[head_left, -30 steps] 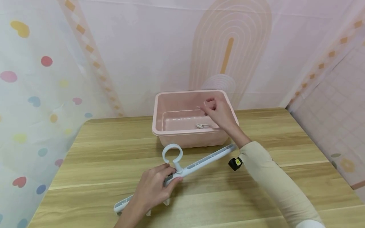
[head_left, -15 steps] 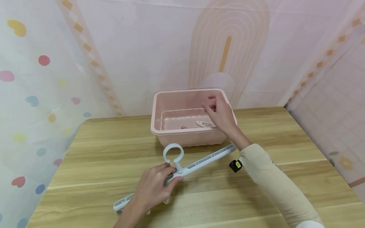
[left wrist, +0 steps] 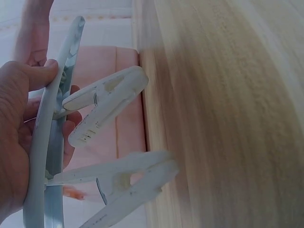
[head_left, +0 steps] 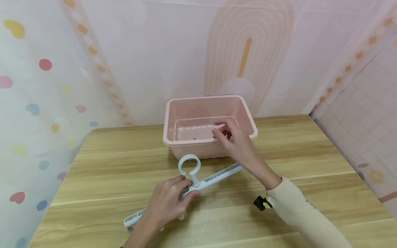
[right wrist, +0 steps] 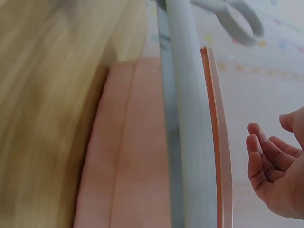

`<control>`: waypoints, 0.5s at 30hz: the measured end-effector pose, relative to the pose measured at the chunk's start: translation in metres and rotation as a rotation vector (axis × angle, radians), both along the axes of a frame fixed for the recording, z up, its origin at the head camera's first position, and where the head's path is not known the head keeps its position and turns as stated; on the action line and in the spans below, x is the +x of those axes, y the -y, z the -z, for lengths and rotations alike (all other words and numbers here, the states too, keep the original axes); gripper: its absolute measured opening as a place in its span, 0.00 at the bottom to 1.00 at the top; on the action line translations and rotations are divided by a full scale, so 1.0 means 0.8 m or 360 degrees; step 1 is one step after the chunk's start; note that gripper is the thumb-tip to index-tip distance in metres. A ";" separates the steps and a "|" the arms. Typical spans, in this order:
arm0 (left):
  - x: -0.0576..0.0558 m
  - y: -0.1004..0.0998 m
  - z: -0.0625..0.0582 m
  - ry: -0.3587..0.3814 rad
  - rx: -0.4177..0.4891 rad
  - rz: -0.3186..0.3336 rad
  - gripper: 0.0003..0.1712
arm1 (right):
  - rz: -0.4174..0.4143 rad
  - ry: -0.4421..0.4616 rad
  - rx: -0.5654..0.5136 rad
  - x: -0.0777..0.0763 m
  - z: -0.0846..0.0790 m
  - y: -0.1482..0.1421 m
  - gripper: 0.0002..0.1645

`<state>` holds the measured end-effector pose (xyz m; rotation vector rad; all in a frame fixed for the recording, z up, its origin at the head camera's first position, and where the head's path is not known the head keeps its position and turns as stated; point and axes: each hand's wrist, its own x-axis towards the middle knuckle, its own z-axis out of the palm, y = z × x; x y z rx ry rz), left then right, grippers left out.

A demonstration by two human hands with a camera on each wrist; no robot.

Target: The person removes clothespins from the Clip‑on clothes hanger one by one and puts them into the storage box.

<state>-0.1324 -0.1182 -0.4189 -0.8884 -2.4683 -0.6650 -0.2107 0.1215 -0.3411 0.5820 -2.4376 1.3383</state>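
A pale blue-white clip hanger [head_left: 217, 177] with a ring hook [head_left: 189, 164] slants across, over the table. My left hand [head_left: 169, 199] grips its bar beside the hook, thumb in front and fingers behind. In the left wrist view two white clips, an upper clip [left wrist: 107, 102] and a lower clip [left wrist: 121, 183], hang from the bar. My right hand [head_left: 234, 141] hovers over the front rim of a pink basin [head_left: 209, 150], behind the hanger's right arm. Its fingers are loosely curled and hold nothing in the right wrist view. A small dark thing [head_left: 194, 138] lies in the basin.
The basin stands at the back of a wood-grain table [head_left: 108, 165], close to a patterned cloth backdrop [head_left: 155, 62]. A black wrist strap piece [head_left: 262, 203] sticks out from the right sleeve [head_left: 297, 206].
My right hand has moved out from over the basin's inside, toward me and the hanger. A small dark thing now shows in the basin. The left hand keeps its grip.
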 end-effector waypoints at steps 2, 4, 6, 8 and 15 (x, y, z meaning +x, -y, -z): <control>0.000 0.000 -0.001 0.0001 -0.0003 0.0004 0.12 | -0.0005 -0.0009 0.0024 0.011 0.003 0.000 0.15; 0.001 0.000 -0.002 0.0003 -0.0004 0.0004 0.12 | -0.0024 -0.0027 0.0052 0.021 0.006 0.000 0.14; 0.002 0.000 -0.003 0.0009 -0.0007 0.0000 0.12 | -0.0054 -0.0076 0.0095 0.030 0.010 -0.002 0.14; 0.002 0.000 -0.005 0.0014 -0.0010 0.0002 0.12 | -0.0116 -0.0136 0.0120 0.037 0.014 -0.004 0.13; -0.003 -0.001 -0.012 0.0009 -0.0017 0.0011 0.12 | -0.0346 -0.0253 0.0346 0.053 0.026 -0.013 0.21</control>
